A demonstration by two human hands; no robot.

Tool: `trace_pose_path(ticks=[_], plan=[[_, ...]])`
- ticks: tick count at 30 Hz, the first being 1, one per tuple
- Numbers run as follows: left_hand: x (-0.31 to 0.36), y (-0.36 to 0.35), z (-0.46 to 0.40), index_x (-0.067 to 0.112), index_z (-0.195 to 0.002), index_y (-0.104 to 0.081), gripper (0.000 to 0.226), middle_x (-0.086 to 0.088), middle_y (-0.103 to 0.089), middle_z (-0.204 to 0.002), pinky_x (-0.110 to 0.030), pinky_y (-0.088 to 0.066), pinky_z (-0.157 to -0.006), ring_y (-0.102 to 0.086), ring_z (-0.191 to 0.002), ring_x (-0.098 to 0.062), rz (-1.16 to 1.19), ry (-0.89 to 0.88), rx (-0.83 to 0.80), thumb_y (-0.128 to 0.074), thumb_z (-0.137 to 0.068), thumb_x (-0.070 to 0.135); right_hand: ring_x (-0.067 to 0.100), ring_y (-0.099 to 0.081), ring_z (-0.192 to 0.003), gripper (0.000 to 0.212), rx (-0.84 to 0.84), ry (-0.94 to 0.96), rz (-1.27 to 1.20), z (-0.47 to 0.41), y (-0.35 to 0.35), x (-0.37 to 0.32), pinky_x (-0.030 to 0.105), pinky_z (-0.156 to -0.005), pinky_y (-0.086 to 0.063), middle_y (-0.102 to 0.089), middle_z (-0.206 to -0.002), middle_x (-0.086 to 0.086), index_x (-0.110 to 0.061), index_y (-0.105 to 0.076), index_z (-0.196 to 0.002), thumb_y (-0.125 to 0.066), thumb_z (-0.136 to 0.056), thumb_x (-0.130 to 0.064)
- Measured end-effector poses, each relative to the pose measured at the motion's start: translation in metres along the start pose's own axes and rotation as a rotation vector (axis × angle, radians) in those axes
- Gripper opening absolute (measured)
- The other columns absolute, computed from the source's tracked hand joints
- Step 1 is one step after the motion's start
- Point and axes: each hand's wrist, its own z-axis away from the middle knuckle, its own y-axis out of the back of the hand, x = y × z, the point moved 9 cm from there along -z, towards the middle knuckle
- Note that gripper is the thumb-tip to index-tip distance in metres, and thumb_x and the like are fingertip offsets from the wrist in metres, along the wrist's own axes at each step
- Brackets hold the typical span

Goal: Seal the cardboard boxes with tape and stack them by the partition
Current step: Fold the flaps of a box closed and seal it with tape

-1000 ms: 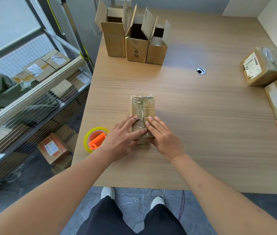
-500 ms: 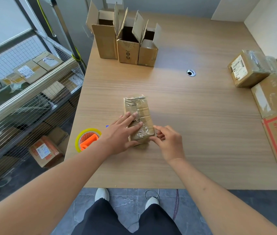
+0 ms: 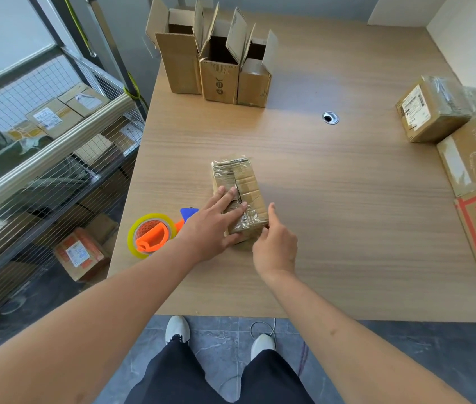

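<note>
Fingers of the left hand (image 3: 212, 228) lie flat and spread on the small tape-wrapped brown cardboard box (image 3: 239, 196) near the light wooden table's (image 3: 347, 214) front-left edge. Right hand (image 3: 276, 247), loosely curled, touches its near corner, forefinger raised. Orange-and-yellow tape dispenser (image 3: 152, 236) sits just left.

Single head-worn wide-angle cam, looking forward and steeply down over light wooden table (image 3: 333, 199), close above own forearms; own white shoes (image 3: 177, 329) visible at bottom edge.
</note>
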Motion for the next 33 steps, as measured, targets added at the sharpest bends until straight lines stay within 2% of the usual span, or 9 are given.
trace_pose_path(ticks=[8,11,14,17,19,22,24,27,33], plan=[[-0.003,0.006,-0.003,0.030,-0.162,-0.022,0.088,-0.002,-0.001,-0.172,-0.032,-0.009,-0.127,0.003,-0.158,-0.022,-0.092,-0.083,-0.177,-0.070,-0.092,0.049,0.040,-0.070,-0.079,0.047,-0.094,0.482,0.195,-0.013,0.016,-0.011,0.044,-0.061,-0.055,-0.075,-0.093,0.016,-0.016,-0.066,-0.134,-0.074,-0.088,-0.008],[-0.003,0.000,0.000,0.031,-0.163,-0.019,0.083,-0.002,0.002,-0.172,-0.036,-0.015,-0.127,0.006,-0.158,-0.022,-0.114,-0.090,-0.162,-0.066,-0.096,0.044,0.032,-0.067,-0.054,0.041,0.046,0.696,0.362,-0.012,0.022,-0.022,0.036,-0.041,-0.049,-0.069,-0.069,0.008,-0.010,-0.077,-0.112,-0.089,-0.073,-0.007],[-0.002,-0.003,0.003,0.033,-0.163,-0.017,0.078,-0.001,0.005,-0.172,-0.036,-0.024,-0.124,0.009,-0.158,-0.021,-0.121,-0.081,-0.124,-0.061,-0.099,0.040,0.028,-0.062,-0.046,0.041,0.136,0.786,0.452,-0.008,0.023,-0.024,0.029,-0.035,-0.043,-0.064,-0.062,0.003,-0.010,-0.079,-0.104,-0.094,-0.066,-0.008],[0.001,-0.002,0.007,0.031,-0.163,-0.017,0.078,-0.001,0.006,-0.172,-0.038,-0.027,-0.124,0.010,-0.158,-0.021,-0.105,-0.060,-0.092,-0.061,-0.100,0.038,0.033,-0.071,-0.067,0.043,0.064,0.686,0.309,-0.011,0.021,-0.015,0.039,-0.047,-0.054,-0.073,-0.086,0.008,-0.009,-0.073,-0.121,-0.083,-0.079,-0.008],[0.004,0.000,0.008,0.031,-0.163,-0.019,0.079,0.000,0.005,-0.172,-0.040,-0.025,-0.125,0.008,-0.158,-0.020,-0.050,-0.030,-0.077,-0.063,-0.098,0.045,0.033,-0.069,-0.106,0.059,-0.109,0.604,0.160,-0.012,0.014,-0.007,0.043,-0.075,-0.060,-0.065,-0.128,0.009,-0.019,-0.059,-0.141,-0.077,-0.085,-0.012],[0.011,-0.002,0.008,0.026,-0.162,-0.026,0.089,-0.002,0.002,-0.171,-0.038,-0.016,-0.127,0.005,-0.158,-0.021,0.050,-0.031,-0.096,-0.073,-0.090,0.047,0.021,-0.019,-0.154,0.091,-0.453,0.551,0.084,-0.006,-0.008,0.005,0.040,-0.116,-0.036,-0.001,-0.169,-0.005,-0.042,-0.019,-0.159,-0.073,-0.086,-0.033],[0.013,-0.003,0.007,0.024,-0.162,-0.024,0.095,-0.001,0.001,-0.171,-0.032,-0.011,-0.127,0.004,-0.158,-0.020,0.032,-0.063,-0.134,-0.079,-0.087,0.041,0.018,0.000,-0.156,0.103,-0.517,0.508,0.124,-0.003,-0.012,0.012,0.042,-0.123,-0.020,0.021,-0.166,-0.012,-0.041,-0.006,-0.161,-0.068,-0.083,-0.065],[0.011,0.008,0.005,0.018,-0.163,-0.022,0.092,0.000,-0.015,-0.170,-0.025,-0.012,-0.123,-0.012,-0.157,-0.021,-0.014,-0.107,-0.093,-0.077,-0.090,0.028,0.021,-0.004,-0.154,0.130,-0.446,0.445,0.238,-0.003,-0.010,0.012,0.043,-0.121,-0.018,0.017,-0.166,-0.008,-0.036,-0.006,-0.161,-0.054,-0.059,-0.100],[0.019,0.030,0.002,0.018,-0.145,-0.056,0.054,-0.001,-0.052,-0.149,-0.041,-0.043,-0.111,-0.051,-0.135,-0.025,0.017,-0.181,0.030,-0.070,-0.093,0.020,0.029,-0.033,-0.142,0.096,-0.255,0.470,0.331,-0.010,0.002,-0.006,0.045,-0.114,-0.038,-0.020,-0.160,0.007,-0.024,-0.034,-0.149,-0.072,-0.070,-0.064]])
